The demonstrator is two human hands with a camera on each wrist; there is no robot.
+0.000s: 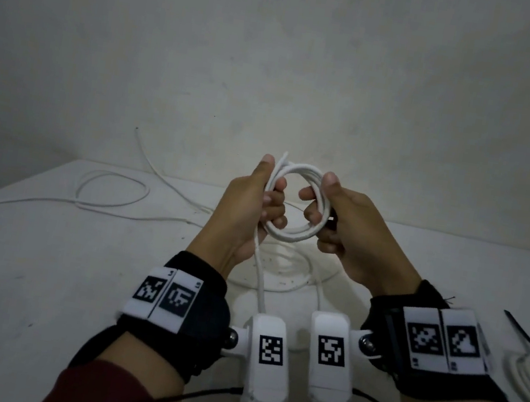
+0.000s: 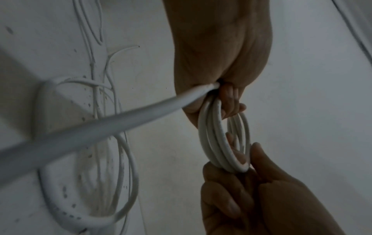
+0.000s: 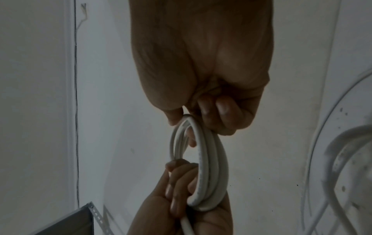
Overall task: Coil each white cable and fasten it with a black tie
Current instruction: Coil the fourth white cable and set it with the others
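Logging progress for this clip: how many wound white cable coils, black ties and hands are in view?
White cable coils: 2, the held coil gripped by the left hand and right hand, and the far-right coil.
Black ties plainly seen: 1, the black tie on the far-right coil.
Hands: 2.
Total: 5.

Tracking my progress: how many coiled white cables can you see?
2. One coil is gripped by the left hand and right hand above the table; the other coil lies at the table's right edge, partly out of frame. More may be hidden there.
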